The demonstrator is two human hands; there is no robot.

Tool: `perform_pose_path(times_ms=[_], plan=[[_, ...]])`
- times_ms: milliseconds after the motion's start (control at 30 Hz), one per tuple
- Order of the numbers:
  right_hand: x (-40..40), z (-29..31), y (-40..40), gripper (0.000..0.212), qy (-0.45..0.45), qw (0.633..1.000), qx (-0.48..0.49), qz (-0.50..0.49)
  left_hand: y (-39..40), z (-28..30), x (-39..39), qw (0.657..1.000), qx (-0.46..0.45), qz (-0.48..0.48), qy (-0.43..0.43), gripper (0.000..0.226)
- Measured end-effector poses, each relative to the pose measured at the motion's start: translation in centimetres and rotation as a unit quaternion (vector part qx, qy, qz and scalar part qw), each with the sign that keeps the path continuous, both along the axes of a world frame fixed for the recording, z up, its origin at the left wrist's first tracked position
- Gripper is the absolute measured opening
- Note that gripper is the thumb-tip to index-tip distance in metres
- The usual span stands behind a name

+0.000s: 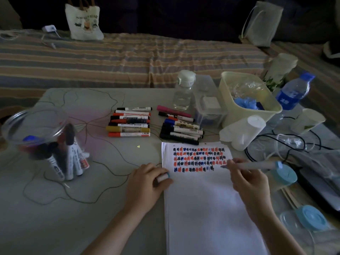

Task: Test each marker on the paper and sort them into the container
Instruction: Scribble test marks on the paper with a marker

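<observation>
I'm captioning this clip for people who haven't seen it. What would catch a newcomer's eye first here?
Probably the paper in front of the person, its top covered with rows of red, blue and black test marks. The right hand holds a marker with its tip at those rows, while the left hand grips a cap at the paper's left edge. Beyond lie two groups of markers, and a clear container of markers stands at far left.

Paper (207, 199) lies at table (82, 208) front right. Two marker groups (130, 122) (181, 128) lie behind it. Container (46, 140) stands far left, markers inside. Bin (230, 100) behind right.
</observation>
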State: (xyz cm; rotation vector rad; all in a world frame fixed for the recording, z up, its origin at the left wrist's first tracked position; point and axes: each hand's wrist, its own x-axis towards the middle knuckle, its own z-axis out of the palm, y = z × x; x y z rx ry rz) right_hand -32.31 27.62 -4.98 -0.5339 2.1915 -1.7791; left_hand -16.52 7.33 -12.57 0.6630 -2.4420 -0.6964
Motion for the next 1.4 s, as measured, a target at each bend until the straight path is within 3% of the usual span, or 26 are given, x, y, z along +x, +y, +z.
perform_pose_path(times_ms=[67, 333, 600, 733, 1400], plan=[[-1.4, -1.1, 0.1, 0.013, 0.066, 0.995, 0.066, -0.036, -0.2, -0.3, 0.0, 1.000, -0.003, -0.004, -0.005, 0.036], [-3.8, -2.8, -1.2, 0.015, 0.042, 0.996, 0.076, -0.010, 0.0, 0.4, 0.1, 0.999, -0.029, -0.014, -0.035, 0.040], [-3.0, -4.3, -1.0, 0.014, 0.094, 0.986, 0.127, -0.054, -0.1, 0.1, 0.1, 0.999, -0.028, -0.015, -0.026, 0.041], [-2.9, -4.3, -1.1, 0.007, 0.091, 0.986, 0.123, -0.064, -0.2, 0.0, 0.1, 0.999, -0.028, -0.013, -0.024, 0.040], [-2.9, -4.8, -1.0, 0.014, 0.116, 0.984, 0.123, -0.056, -0.3, -0.1, 0.0, 0.999, -0.028, -0.019, -0.023, 0.041]])
